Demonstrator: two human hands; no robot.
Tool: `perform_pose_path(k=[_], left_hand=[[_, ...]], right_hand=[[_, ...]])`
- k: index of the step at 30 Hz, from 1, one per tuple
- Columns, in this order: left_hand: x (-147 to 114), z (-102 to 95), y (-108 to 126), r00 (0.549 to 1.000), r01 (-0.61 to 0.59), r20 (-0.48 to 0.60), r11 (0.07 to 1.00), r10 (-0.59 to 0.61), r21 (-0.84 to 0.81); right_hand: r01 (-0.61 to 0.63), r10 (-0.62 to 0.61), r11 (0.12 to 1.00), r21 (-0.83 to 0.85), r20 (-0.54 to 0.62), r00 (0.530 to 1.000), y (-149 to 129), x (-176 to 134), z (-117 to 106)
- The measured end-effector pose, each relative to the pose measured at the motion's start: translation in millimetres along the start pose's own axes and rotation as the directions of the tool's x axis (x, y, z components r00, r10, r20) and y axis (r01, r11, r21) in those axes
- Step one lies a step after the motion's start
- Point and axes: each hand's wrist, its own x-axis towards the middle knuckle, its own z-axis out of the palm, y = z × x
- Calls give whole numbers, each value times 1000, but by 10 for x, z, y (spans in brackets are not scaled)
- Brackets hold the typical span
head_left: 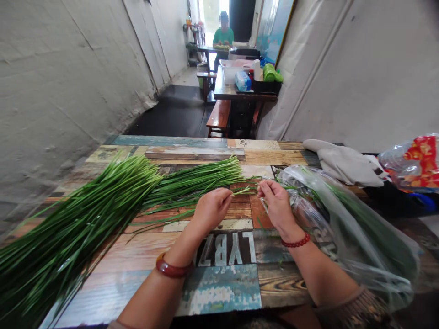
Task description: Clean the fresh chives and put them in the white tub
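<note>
My left hand (pixel 213 208) is closed around a few garlic chives (pixel 243 190), whose pale ends stick out toward the right. My right hand (pixel 274 201) faces it with thumb and fingers pinched together; what lies between them is too small to make out. Long green leaves trail leftward from near my left hand. Behind it lies a small pile of garlic chives (pixel 202 176), pale ends to the right. A much larger heap of garlic chives (pixel 99 205) spreads over the table's left side. Right of my right hand, a clear plastic bag (pixel 370 228) holds more green leaves.
The patchwork-print table (pixel 222 274) carries a grey cloth item (pixel 338 162) and a red-and-clear package (pixel 418 160) at far right. Beyond stand a wooden bench (pixel 219 114) and another table (pixel 247 95) with containers. A person in green (pixel 223 36) sits farther back.
</note>
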Motion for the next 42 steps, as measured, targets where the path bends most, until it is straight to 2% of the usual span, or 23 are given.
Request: perform_pose_path(k=[2, 8, 11, 13, 14, 16, 19, 21, 23, 26, 29, 32, 36, 39, 42], left_hand=[[3, -2, -10, 1000, 7, 14, 999, -6, -34], [20, 22, 2, 999, -14, 34, 997, 16, -72], [17, 20, -5, 999, -27, 30, 998, 29, -63], [11, 9, -15, 1000, -11, 13, 997, 12, -71], [8, 2, -20, 1000, -2, 5, 996, 2, -87], [5, -13, -28, 1000, 10, -14, 990, -12, -143], [5, -27, -29, 999, 20, -43, 976, -30, -215], [4, -24, -27, 998, 19, -48, 974, -31, -224], [0, -10, -22, 999, 3, -36, 978, -11, -206], [-13, 18, 6, 998, -61, -13, 989, 60, -138], [-28, 34, 73, 994, -107, -1, 994, 107, -1], [-65, 35, 142, 997, -75, -18, 985, 79, 156], [-232, 6, 198, 998, 22, -60, 962, -6, 272], [-448, -75, 277, 994, 107, -70, 919, -86, 380], [-673, -203, 435, 993, 117, -51, 841, -106, 528]], right_hand=[[11, -10, 1000, -23, 33, 999, -34, 5, -28], [101, -44, 967, -232, 241, 969, -7, -37, -8], [173, -126, 918, -358, 150, 981, 17, -10, -48], [172, -164, 912, -372, 54, 985, 7, 24, -96], [173, -170, 916, -361, 41, 985, -4, 40, -117], [210, -187, 912, -352, 97, 978, -31, 60, -137], [346, -277, 848, -401, 222, 935, -52, 52, -108], [386, -312, 819, -424, 234, 921, -48, 23, -65], [377, -297, 827, -417, 247, 923, -42, -23, -23], [420, -283, 805, -419, 351, 893, -35, -103, 20], [425, -278, 785, -451, 358, 892, 12, -160, 34], [315, -199, 856, -410, 301, 933, 129, -166, 58], [285, -179, 889, -359, 301, 937, 270, -172, 133], [381, -260, 859, -341, 351, 900, 269, -231, 182], [571, -414, 763, -302, 450, 791, 198, -320, 214]])
